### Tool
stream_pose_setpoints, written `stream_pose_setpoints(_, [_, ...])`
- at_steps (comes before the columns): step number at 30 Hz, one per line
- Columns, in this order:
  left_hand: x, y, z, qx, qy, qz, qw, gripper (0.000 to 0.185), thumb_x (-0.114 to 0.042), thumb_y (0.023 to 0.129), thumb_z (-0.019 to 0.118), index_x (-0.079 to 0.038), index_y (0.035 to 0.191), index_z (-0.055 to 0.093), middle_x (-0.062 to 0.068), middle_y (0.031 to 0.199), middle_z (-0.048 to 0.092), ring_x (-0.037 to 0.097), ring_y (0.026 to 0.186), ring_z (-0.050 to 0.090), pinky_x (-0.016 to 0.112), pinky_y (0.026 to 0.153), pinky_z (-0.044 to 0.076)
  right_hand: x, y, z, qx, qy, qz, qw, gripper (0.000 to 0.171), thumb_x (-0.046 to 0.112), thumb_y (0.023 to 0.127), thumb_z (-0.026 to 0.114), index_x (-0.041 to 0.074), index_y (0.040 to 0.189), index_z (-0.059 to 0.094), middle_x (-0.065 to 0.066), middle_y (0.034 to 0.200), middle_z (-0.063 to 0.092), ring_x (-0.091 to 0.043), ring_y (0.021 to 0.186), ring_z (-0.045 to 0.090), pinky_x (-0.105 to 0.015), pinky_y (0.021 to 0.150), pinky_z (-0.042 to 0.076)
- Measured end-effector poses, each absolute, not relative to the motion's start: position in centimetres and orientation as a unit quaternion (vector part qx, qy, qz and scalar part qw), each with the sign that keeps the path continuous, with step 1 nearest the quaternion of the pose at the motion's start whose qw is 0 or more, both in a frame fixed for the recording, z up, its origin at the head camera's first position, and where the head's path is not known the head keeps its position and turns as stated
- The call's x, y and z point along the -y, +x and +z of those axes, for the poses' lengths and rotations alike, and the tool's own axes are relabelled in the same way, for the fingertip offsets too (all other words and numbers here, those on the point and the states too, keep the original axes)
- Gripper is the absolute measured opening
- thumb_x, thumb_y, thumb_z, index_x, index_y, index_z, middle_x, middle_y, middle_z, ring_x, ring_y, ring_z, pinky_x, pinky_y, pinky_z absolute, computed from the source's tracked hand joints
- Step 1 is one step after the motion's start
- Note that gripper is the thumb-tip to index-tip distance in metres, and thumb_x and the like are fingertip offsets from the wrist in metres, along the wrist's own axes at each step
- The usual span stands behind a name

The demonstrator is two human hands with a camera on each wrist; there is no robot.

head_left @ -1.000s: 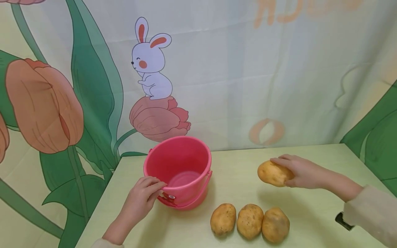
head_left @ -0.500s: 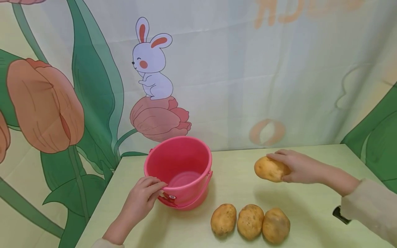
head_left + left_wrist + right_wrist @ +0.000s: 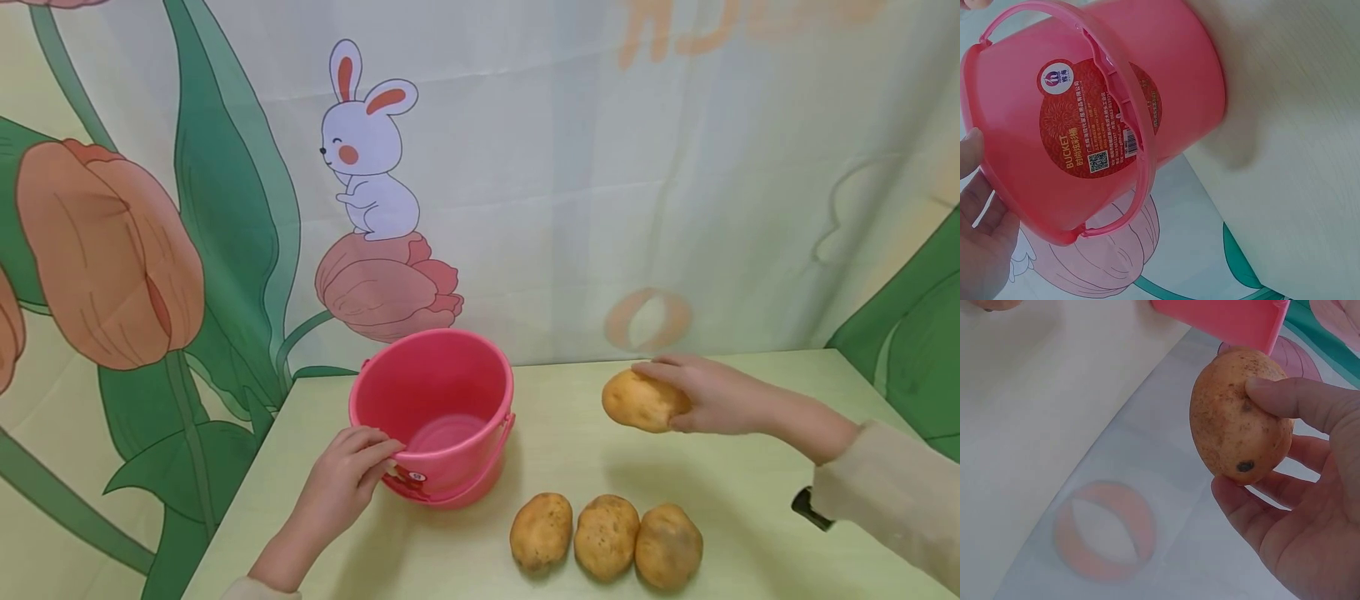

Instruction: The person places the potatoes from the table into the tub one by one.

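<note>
A pink bucket (image 3: 457, 467) stands on the table, its inside showing a bare bottom in the head view. My left hand (image 3: 345, 471) grips its near left rim, thumb on one side and fingers on the other. In the left wrist view the bucket (image 3: 1016, 144) shows a red label and a lowered handle. To the right, my right hand (image 3: 712, 396) holds a potato (image 3: 643, 402) above the table. The right wrist view shows thumb and fingers around this potato (image 3: 1222, 419), which has a dark spot. Three more potatoes (image 3: 542, 532) lie in a row at the front.
The pale table (image 3: 570, 450) reaches back to a hanging cloth (image 3: 540, 208) printed with a rabbit and tulips. A dark band-like object (image 3: 812, 508) shows under the right sleeve (image 3: 885, 492).
My right hand has moved left and slightly up with the potato, closer to the bucket. The left hand, the bucket and the three lying potatoes have stayed in place.
</note>
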State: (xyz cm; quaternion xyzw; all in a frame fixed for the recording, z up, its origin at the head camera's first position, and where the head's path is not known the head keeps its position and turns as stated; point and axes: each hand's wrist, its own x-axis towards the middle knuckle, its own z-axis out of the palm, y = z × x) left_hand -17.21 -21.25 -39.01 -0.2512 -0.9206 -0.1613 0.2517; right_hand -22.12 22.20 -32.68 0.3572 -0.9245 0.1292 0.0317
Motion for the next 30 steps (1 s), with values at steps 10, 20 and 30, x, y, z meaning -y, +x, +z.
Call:
stream_pose_setpoints(10, [21.2,-17.2,-39.0,0.926,-0.239,-0.162,0.243,0.031,-0.008,0.065,0.076,-0.015,0.095,0.069,-0.002,0.092,0.061,0.015,0.092,0.052,0.028,0.068,0.054,-20.8,-22.4,-31.6,0.923,0.364,0.118,0.027,0.061,0.008,0.068,0.069,0.003,0.125,0.047,-0.012,0.112,0.053,-0.026,0.097,0.053,-0.041,0.079,0.045])
stream_pose_setpoints(20, [21.3,-17.1,-39.0,0.925,-0.241,-0.161,0.246,0.031,-0.009,0.066,0.076,-0.016,0.095,0.069,-0.002,0.092,0.061,0.015,0.092,0.052,0.028,0.068,0.054,-19.9,-22.7,-30.7,0.921,0.368,0.126,0.011,0.061,0.005,0.069,0.067,0.002,0.126,0.046,-0.015,0.117,0.052,-0.029,0.103,0.052,-0.041,0.081,0.046])
stream_pose_setpoints(30, [21.3,-17.1,-39.0,0.928,-0.233,-0.167,0.236,0.032,-0.009,0.066,0.076,-0.016,0.096,0.069,-0.003,0.093,0.061,0.014,0.093,0.051,0.027,0.069,0.054,-17.9,-23.4,-29.6,0.912,0.392,0.117,0.023,0.061,0.005,0.068,0.068,0.000,0.125,0.046,-0.013,0.114,0.054,-0.027,0.101,0.052,-0.038,0.081,0.046])
